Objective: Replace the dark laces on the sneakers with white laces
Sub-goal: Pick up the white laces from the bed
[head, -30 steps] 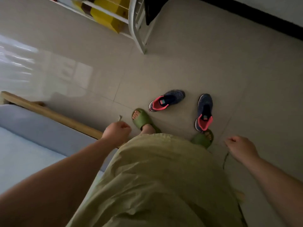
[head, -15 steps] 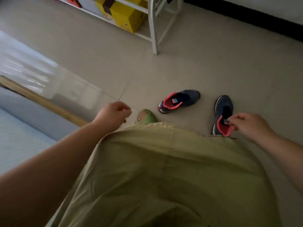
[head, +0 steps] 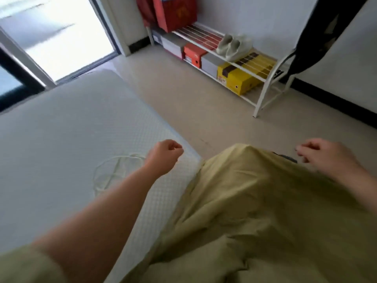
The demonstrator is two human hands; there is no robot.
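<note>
A pale tiled floor fills the middle of the frame and runs back to a white wall with a dark skirting strip along its foot at the right. The left half is taken by a mattress with a pale, quilted cover, its near corner ending just left of the person's yellow-green garment, which spreads over the lower right. In the upper left, bright daylight comes through a glass door with dark frames. Against the wall at upper centre stands a white shoe rack; on its top shelf lie a red bag and a pair of pale shoes, and below them sit a grey box, an orange box and a yellow box side by side. A dark garment hangs in the upper right corner.

The white laces lie in a loose coil on the mattress, left of centre, just beside the left wrist. The left hand hovers over the mattress edge, fingers curled into a loose fist with nothing in it. The right hand, at right of centre, has its fingers curled too; whether it pinches anything I cannot tell. The sneakers are out of view.
</note>
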